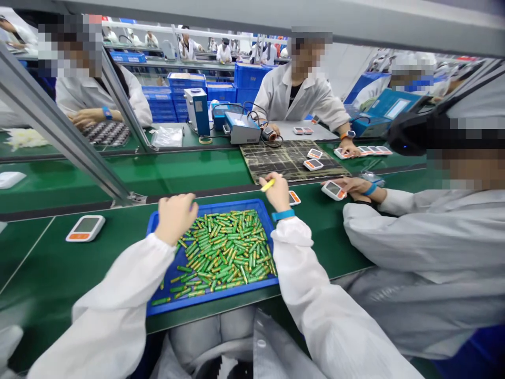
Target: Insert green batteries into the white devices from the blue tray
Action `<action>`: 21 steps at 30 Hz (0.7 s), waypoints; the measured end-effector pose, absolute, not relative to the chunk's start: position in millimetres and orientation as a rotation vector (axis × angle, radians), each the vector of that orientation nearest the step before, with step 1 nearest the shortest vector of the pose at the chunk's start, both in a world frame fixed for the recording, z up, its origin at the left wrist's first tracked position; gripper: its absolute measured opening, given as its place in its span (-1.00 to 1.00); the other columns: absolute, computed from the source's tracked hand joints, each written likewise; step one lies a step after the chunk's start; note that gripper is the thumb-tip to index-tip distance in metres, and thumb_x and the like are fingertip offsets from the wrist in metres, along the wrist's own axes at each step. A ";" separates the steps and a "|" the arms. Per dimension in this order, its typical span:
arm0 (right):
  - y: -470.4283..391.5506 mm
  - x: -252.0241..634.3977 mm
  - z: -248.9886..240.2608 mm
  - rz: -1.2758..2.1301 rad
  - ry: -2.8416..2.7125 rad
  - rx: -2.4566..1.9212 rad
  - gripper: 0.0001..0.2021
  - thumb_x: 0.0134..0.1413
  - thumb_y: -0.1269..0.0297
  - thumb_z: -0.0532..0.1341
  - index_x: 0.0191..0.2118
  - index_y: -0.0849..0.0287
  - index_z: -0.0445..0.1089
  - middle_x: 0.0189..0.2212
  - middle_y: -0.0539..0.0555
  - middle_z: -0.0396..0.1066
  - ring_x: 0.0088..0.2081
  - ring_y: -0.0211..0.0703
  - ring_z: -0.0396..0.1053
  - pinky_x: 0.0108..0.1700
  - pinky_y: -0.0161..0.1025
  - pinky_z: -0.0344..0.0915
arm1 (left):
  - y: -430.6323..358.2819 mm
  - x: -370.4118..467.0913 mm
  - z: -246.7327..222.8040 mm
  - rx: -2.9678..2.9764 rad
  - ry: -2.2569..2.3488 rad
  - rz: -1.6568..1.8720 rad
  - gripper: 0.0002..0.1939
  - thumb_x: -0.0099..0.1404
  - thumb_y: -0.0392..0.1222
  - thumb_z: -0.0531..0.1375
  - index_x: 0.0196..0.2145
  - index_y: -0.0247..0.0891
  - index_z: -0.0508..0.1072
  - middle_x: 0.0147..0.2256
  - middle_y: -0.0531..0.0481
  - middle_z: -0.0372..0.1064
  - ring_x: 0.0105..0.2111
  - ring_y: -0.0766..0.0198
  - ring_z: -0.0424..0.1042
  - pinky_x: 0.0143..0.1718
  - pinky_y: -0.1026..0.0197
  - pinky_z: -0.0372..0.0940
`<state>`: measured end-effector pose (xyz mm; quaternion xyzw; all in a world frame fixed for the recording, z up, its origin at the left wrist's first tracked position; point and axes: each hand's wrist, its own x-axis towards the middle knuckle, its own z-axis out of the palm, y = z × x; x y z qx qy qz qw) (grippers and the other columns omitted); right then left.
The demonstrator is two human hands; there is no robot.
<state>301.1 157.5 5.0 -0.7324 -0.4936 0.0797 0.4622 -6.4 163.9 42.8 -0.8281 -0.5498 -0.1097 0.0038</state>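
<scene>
My left hand (pixel 176 217) is over the back left part of a blue tray (pixel 213 303), fingers curled; anything inside them is hidden. Many green batteries (pixel 229 245) with gold-coloured bands lie loose in this tray. Beyond its back right corner, my right hand (pixel 278 190) is closed around a short yellow stick-like thing (pixel 268 185), whose exact kind I cannot make out. Just right of that hand, a white device with an orange edge (pixel 294 198) is partly hidden. Another white device with a grey screen (pixel 86 228) lies to the left of the tray.
To my right, a co-worker's hand (pixel 355 185) holds a similar white device (pixel 333 190). Across the bench, another person's hand (pixel 347 148) touches a row of devices. A dark gridded mat (pixel 280 160) lies ahead. A metal post (pixel 71 126) slants up at left.
</scene>
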 end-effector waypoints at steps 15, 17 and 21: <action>125.0 280.1 43.3 1.264 -0.643 -1.356 -0.68 0.02 -0.03 0.23 -0.27 0.15 0.37 -0.40 0.16 0.51 -0.38 -0.02 0.53 -0.47 -0.23 0.40 | 165.1 13.1 -2.5 -2.955 -1.494 -1.393 -0.60 0.34 -0.04 0.02 0.03 -0.18 0.46 -0.06 -0.14 0.50 -0.02 0.10 0.38 0.10 0.04 0.20; 128.3 237.3 55.5 1.680 -0.721 -1.232 -0.63 0.04 -0.04 0.24 -0.22 0.19 0.42 -0.40 0.22 0.54 -0.41 0.03 0.54 -0.54 -0.23 0.38 | 164.4 15.1 3.7 -3.004 -1.554 -1.920 -0.49 0.33 0.01 0.05 0.18 -0.18 0.33 0.08 -0.12 0.41 0.08 0.14 0.34 0.17 0.10 0.17; 130.1 164.6 48.1 1.942 -0.920 -1.297 -0.57 0.11 -0.12 0.20 -0.25 0.22 0.43 -0.49 0.19 0.53 -0.57 -0.05 0.49 -0.65 -0.29 0.33 | 164.2 21.1 5.4 -2.578 -1.962 -3.339 -0.56 0.30 -0.04 0.08 0.07 -0.22 0.43 0.03 -0.06 0.47 0.06 0.17 0.41 0.08 0.23 0.25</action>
